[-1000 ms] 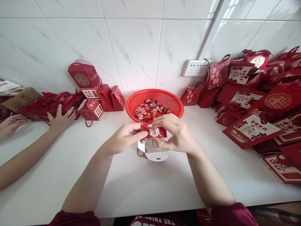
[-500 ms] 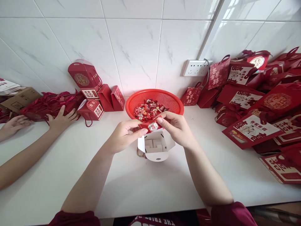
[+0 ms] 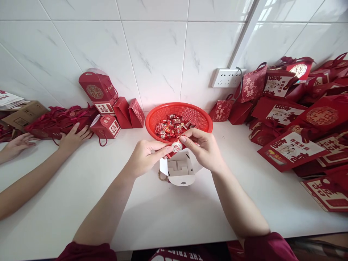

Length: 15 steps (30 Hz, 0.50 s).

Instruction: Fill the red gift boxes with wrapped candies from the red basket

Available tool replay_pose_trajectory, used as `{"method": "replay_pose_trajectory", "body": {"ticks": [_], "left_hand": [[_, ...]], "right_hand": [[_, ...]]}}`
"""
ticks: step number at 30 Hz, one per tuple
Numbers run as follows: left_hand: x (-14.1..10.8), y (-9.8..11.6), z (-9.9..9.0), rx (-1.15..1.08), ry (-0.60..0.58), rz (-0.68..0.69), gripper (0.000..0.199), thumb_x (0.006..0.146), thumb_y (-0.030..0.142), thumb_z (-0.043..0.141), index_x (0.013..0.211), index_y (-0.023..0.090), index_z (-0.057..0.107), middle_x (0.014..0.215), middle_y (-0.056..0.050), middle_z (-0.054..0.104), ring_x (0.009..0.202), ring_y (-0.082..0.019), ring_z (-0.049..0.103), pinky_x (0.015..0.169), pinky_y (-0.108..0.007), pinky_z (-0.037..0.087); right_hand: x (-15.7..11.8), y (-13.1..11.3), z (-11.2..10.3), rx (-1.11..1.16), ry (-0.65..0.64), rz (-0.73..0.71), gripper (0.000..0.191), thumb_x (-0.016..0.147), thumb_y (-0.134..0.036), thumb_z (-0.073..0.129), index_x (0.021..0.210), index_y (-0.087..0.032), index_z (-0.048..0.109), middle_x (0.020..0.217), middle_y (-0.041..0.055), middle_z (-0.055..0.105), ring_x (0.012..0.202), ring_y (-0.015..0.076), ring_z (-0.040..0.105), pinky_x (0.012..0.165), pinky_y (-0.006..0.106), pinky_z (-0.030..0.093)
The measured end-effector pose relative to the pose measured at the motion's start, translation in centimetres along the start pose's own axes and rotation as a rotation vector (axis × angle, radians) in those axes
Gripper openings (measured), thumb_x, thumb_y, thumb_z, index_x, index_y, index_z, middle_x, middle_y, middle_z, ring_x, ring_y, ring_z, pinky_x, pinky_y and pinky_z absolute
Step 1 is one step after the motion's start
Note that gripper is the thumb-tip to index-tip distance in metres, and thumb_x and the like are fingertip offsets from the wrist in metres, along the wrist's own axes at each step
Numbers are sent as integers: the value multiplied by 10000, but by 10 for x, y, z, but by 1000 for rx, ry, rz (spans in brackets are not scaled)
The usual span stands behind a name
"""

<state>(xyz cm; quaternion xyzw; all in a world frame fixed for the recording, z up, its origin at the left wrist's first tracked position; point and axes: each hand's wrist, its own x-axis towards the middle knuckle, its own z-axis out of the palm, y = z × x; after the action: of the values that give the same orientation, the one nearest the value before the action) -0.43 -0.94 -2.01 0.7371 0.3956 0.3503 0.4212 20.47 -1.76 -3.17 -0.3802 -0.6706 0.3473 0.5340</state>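
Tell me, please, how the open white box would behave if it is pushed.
The open white box would probably be light, as it looks made of thin card. It may slide rather than roll, being flat-sided. Its outspread front flap could bend.

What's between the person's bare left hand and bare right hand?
A small, shiny red packet with a round white label. The head view shows the left hand and right hand both pinching it.

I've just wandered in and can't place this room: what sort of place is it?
Probably a workspace for packing festive favours, perhaps for weddings: a red basket holds wrapped packets, an open box with a white inside sits before it, and decorated red gift boxes are heaped at the right.
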Motion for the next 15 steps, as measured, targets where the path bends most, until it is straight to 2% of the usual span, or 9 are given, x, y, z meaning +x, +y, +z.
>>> {"method": "replay_pose_trajectory", "body": {"ticks": [5, 10, 15], "left_hand": [[2, -1, -1, -90, -33, 16, 305, 892, 376, 675, 697, 154, 748, 734, -47, 722, 704, -164, 638, 644, -270, 492], [3, 1, -2, -127, -68, 25, 342, 888, 380, 677, 646, 141, 716, 697, -61, 704, 672, -165, 628, 622, -276, 494], [1, 3, -2, -177, -89, -13, 253, 895, 384, 676, 950, 165, 789, 812, -59, 738, 678, -145, 616, 625, -266, 513]], "right_hand": [[0, -2, 1, 218, -43, 63, 238, 921, -397, 667, 817, -182, 661, 746, 12, 670, 660, 127, 619, 615, 272, 533], [1, -7, 1, 315, -72, 97, 270, 890, -419, 702, 786, -174, 655, 727, 10, 683, 596, 112, 630, 575, 264, 568], [-1, -9, 2, 318, -50, 99, 266, 889, -414, 705, 776, -180, 648, 718, 7, 686, 593, 117, 645, 581, 272, 588]]}}
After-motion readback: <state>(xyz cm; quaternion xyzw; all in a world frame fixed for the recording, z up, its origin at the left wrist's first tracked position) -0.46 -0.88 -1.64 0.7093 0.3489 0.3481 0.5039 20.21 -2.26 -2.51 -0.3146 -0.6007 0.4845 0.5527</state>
